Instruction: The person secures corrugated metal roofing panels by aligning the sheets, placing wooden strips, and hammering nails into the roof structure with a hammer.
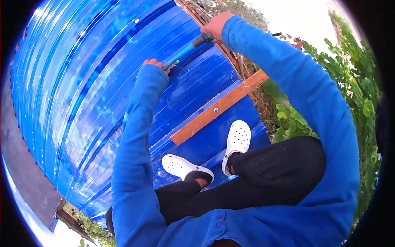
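I crouch on a blue corrugated metal roof (82, 82). My right hand (216, 25) grips the dark handle of a teal-shafted tool (190, 48) near the roof's far edge. The tool's metal head rests against the sheet close to my left hand (155, 64). That hand presses its fingers on the roof beside the tool head; whether it pinches something small I cannot tell. Both arms wear blue sleeves.
A wooden batten (214, 110) with a screw in it lies across the sheet by my white clogs (236, 142). Green plants (349, 90) and dry brush lie beyond the roof's right edge. A grey wall top (24, 173) runs along the left.
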`<action>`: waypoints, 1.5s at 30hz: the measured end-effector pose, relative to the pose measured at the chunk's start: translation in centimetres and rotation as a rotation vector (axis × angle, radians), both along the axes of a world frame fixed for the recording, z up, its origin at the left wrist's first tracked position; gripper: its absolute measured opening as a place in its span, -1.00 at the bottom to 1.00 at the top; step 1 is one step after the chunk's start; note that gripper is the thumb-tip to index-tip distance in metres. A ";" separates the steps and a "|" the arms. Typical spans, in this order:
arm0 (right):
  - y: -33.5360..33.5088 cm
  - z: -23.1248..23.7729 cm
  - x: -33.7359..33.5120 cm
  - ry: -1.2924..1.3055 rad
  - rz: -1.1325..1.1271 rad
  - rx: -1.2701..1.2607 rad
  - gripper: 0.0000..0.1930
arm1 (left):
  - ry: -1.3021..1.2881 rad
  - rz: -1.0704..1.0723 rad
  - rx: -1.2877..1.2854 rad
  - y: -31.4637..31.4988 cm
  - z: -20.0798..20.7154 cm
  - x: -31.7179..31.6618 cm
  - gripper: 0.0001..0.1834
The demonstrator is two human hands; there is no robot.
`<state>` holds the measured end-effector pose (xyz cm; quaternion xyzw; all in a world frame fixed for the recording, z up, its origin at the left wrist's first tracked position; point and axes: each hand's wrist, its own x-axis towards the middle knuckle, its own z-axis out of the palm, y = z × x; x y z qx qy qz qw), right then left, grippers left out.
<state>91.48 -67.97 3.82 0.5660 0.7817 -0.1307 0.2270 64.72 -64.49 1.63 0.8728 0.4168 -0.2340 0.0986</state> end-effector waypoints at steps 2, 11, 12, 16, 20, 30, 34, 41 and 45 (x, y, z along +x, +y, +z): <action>-0.9 -1.1 2.0 0.017 -0.080 0.031 -0.70 | 0.138 -0.064 -0.001 -0.5 0.3 2.1 -0.66; 1.4 3.5 -1.9 -0.193 0.137 0.189 -0.73 | -0.267 0.156 0.017 -1.2 -3.2 -1.9 -0.67; 1.3 3.1 -1.7 -0.197 0.139 0.195 -0.73 | -0.271 0.157 0.023 -1.1 -3.4 -1.7 -0.67; 0.4 1.1 -0.9 -0.153 0.057 0.074 -0.68 | -0.130 0.054 0.043 -0.5 -3.2 -1.9 -0.69; 0.3 0.1 -1.1 0.000 0.011 0.095 -0.69 | -0.004 -0.012 0.012 -0.1 -1.1 -2.2 -0.67; 1.1 2.3 -0.2 -0.070 0.250 0.353 -0.88 | -0.665 0.051 0.201 -1.7 -5.8 -3.1 -0.76; 0.8 3.1 -1.4 -0.111 0.219 0.370 -0.86 | -0.669 0.165 0.129 -2.2 -5.3 -3.0 -0.76; -0.1 1.1 -3.8 -0.079 0.052 0.149 -0.70 | -0.173 -0.039 0.025 -0.1 -2.3 -5.3 -0.72; -1.1 0.9 1.2 -0.003 0.017 0.143 -0.67 | -0.419 -0.106 0.271 -1.3 -2.2 -1.2 -0.77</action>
